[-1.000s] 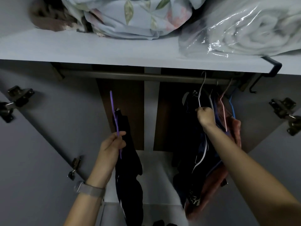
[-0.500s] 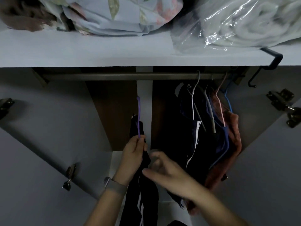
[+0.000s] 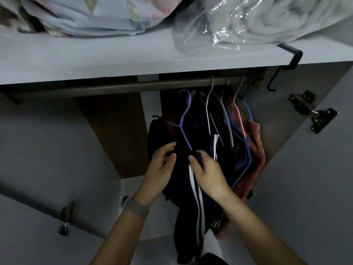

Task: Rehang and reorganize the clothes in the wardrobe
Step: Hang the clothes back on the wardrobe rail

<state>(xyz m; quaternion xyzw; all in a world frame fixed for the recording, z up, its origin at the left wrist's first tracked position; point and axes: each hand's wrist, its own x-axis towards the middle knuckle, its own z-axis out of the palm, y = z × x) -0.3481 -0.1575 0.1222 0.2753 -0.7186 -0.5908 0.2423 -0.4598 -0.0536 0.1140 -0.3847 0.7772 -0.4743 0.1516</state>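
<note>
- Gripping the dark striped garment (image 3: pixel 193 188) with both hands, we have it below the rail (image 3: pixel 118 86), draped on the purple hanger (image 3: pixel 184 123).
- Our left hand (image 3: pixel 162 169) curls into the dark cloth; our right hand (image 3: pixel 207 173) pinches the fabric at the hanger's lower arm.
- The purple hanger's hook sits just under the rail; we cannot tell if it touches.
- Right of it, the other clothes (image 3: pixel 240 142) hang from the rail.
</note>
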